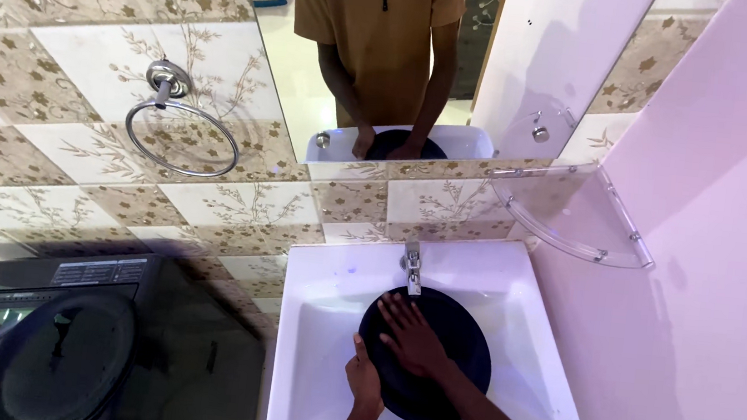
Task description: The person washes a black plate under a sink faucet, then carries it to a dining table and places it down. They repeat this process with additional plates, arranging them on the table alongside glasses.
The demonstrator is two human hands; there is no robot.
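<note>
Both hands are down in the white sink [317, 323], working 1 dark round plate [460, 355]. The right hand [412, 335] lies flat on the plate's face, fingers spread wide and pointing up towards the tap [411, 265] just beyond the fingertips. The left hand [364, 375] sits just beside it, at the plate's near-left rim, curled onto the edge and holding it. The plate lies under both palms, filling the middle of the basin. Further off to the left of the left hand stands a dark top-loading washing machine [87, 338]; above it, 1 chrome towel ring [182, 132] on the tiles. Up beyond the tap, a mirror [331, 78], and right of it a glass corner shelf [579, 212].
</note>
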